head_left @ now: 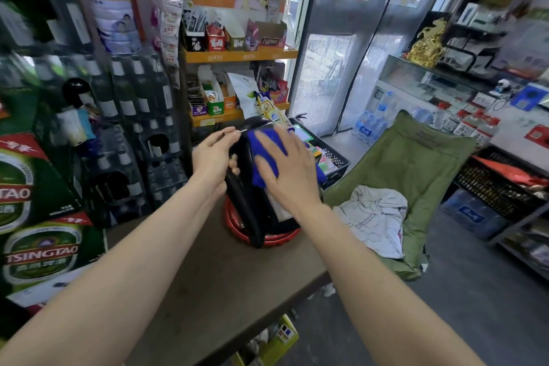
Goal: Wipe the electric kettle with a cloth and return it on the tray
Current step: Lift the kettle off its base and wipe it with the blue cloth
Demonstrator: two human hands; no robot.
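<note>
A black electric kettle point(252, 217) is held tilted over a red tray point(276, 239) on a brown table point(225, 285). My left hand point(215, 157) grips the kettle's black handle near the top. My right hand point(286, 166) lies flat, fingers spread, pressing a blue cloth point(267, 154) against the kettle's upper side. The kettle's lid and spout are mostly hidden behind the hands and cloth.
Green beer cartons point(35, 246) and shrink-wrapped bottles point(133, 140) stand left of the table. Orange snack shelves point(240, 53) rise behind it. A black crate point(332, 157) sits beyond the kettle. A green folding chair point(416, 175) with a white garment point(374, 217) stands to the right.
</note>
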